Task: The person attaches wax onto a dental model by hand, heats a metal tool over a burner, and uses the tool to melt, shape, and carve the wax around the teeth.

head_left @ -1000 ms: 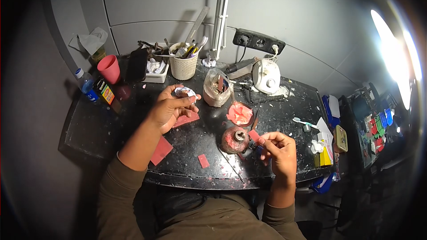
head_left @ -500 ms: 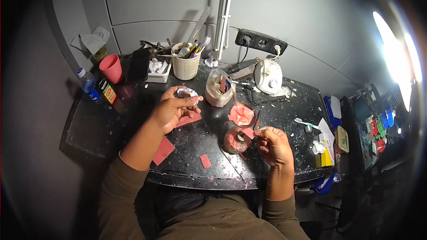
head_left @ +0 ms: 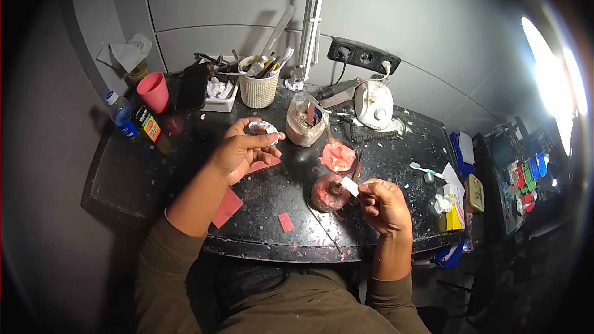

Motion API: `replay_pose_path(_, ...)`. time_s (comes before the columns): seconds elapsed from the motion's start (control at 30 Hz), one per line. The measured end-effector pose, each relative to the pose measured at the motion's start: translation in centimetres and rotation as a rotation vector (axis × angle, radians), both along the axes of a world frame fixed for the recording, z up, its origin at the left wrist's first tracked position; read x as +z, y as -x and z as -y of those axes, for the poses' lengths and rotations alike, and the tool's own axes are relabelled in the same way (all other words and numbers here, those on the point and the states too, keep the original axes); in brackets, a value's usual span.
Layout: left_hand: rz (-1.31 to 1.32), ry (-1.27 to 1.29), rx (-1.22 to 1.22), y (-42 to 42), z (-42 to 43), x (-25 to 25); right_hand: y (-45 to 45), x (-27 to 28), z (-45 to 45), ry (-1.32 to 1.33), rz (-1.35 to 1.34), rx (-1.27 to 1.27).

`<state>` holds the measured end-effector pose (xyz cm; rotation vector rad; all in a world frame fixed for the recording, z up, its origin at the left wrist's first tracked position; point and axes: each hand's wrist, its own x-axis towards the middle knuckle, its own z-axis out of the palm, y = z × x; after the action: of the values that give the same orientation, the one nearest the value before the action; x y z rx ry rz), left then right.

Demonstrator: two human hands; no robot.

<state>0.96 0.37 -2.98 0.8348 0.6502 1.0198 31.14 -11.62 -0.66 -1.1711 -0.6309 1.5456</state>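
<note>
Between the fingers and thumb of my left hand [head_left: 235,148] is a small whitish curved piece, which looks like a plaster dental cast [head_left: 263,128]. My right hand [head_left: 387,207] pinches a small piece of wax sheet [head_left: 350,186] by one end, its face shining pale in the light. The wax sits beside the top of a round glass spirit lamp [head_left: 330,193]; I cannot make out a flame. Behind the lamp stands a bowl of pink wax scraps [head_left: 338,156]. Pink wax sheets [head_left: 228,208] lie under and near my left forearm, and a small wax strip [head_left: 286,222] lies farther right.
A thin metal tool [head_left: 325,229] lies at the front edge. Farther back are a bag-lined container [head_left: 305,125], a woven tool cup [head_left: 258,91] and a white device [head_left: 374,106]. A pink cup [head_left: 153,93] and bottle [head_left: 121,114] stand left; a toothbrush [head_left: 427,171] lies right.
The wax piece in my right hand has turned, its face going from pink to bright pale, and my right hand has shifted slightly right. My left hand is almost still.
</note>
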Motion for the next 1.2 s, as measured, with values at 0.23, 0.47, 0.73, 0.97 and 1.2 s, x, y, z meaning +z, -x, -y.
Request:
replay_pose_path(0.23,-0.002,-0.003,-0.007,-0.1,0.1,-0.1,0.9,0.1,1.8,-0.425,0.473,-0.141)
replay_pose_path(0.47,0.011,-0.005,-0.002,-0.1,0.1,0.1,2.2,-0.3,1.9,-0.839,1.177,-0.195)
replay_pose_path(0.73,0.008,0.003,0.009,-0.2,0.2,0.3,2.5,-0.7,1.3,-0.908,1.212,-0.200)
replay_pose_path(0.97,0.040,-0.005,0.003,-0.2,-0.1,-0.2,2.6,-1.0,1.1,-0.913,1.208,-0.187)
replay_pose_path(1.2,0.201,0.021,-0.052,-0.2,-0.1,-0.2,2.8,-0.9,1.4,-0.912,1.190,-0.202)
